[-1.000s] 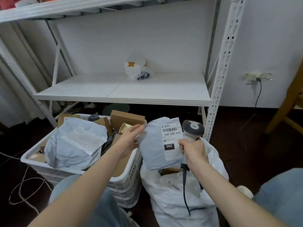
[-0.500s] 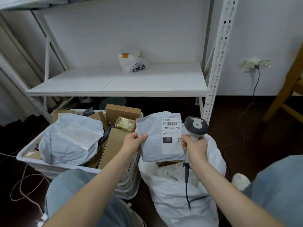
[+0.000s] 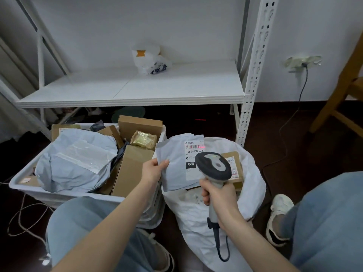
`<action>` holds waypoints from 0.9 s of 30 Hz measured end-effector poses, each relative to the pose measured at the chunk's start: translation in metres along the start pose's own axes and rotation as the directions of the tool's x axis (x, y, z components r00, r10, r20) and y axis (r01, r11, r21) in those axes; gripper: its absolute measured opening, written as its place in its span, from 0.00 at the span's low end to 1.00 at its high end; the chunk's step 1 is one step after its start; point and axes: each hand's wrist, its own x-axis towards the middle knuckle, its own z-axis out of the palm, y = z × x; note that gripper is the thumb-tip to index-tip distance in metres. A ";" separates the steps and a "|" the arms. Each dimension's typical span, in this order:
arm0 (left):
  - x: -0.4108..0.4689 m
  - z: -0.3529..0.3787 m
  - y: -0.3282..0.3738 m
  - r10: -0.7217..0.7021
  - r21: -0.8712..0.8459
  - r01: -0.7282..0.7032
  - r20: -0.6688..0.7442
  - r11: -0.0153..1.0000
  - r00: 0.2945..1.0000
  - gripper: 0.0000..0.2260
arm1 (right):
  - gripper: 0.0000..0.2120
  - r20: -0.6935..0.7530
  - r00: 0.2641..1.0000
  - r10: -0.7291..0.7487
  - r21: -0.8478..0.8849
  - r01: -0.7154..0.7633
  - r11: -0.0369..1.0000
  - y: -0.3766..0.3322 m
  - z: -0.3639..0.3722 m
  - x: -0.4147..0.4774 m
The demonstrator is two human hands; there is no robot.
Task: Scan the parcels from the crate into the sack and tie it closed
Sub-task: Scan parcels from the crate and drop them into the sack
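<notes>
The right hand (image 3: 220, 197) grips the scanner (image 3: 214, 166), which now casts red on the barcode (image 3: 193, 147). The left hand (image 3: 152, 172) pinches the parcel (image 3: 174, 154) above the sack (image 3: 255, 173). Drop-in likely follows.

Small parcel-handling storeroom: white slotted-steel shelving (image 3: 255, 75) against a plain wall (image 3: 176, 26), a crate (image 3: 152, 211) of labelled parcels (image 3: 74, 160), a handheld barcode scanner (image 3: 214, 167), dark floor (image 3: 275, 154).
</notes>
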 end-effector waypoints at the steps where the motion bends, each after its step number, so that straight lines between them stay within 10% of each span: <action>1: 0.001 0.000 -0.002 -0.006 0.003 0.006 -0.004 1.000 1.000 0.06 | 0.09 0.001 1.000 0.002 0.000 -0.002 1.000 0.000 0.000 -0.001; 27: 0.014 0.002 -0.017 -0.029 0.046 0.031 -0.030 0.998 0.999 0.09 | 0.13 0.048 0.996 0.077 -0.030 -0.075 0.997 0.007 0.002 0.006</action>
